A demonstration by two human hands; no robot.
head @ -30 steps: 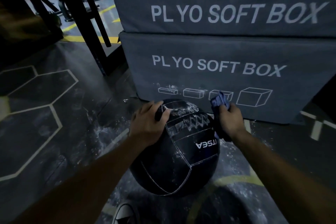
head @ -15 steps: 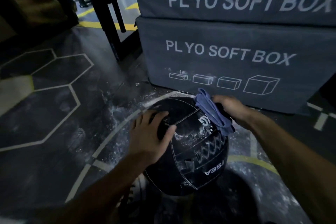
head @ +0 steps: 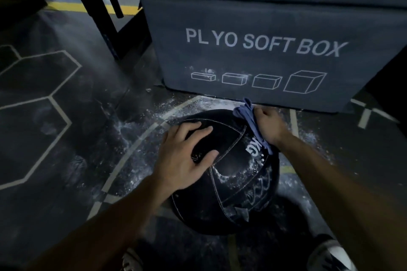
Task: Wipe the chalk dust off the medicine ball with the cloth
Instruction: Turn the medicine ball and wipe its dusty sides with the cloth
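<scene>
A black medicine ball [head: 233, 185] with white stitching and white chalk smears sits on the dark gym floor in front of me. My left hand [head: 185, 156] rests spread on the ball's upper left, fingers fairly straight. My right hand [head: 267, 126] grips a crumpled blue cloth [head: 251, 119] and holds it against the ball's upper right side. Part of the cloth hangs down over the white lettering on the ball.
Two stacked grey plyo soft boxes [head: 259, 55] stand right behind the ball. A black rack post [head: 103, 13] rises at the back left. Chalk dust [head: 141, 134] is scattered on the floor around the ball. My shoes [head: 328, 255] show at the bottom edge.
The ball has rolled toward me, bringing the weight lettering to the top. My left hand has shifted across the top, and my right hand with the cloth has stayed on the far right side.
</scene>
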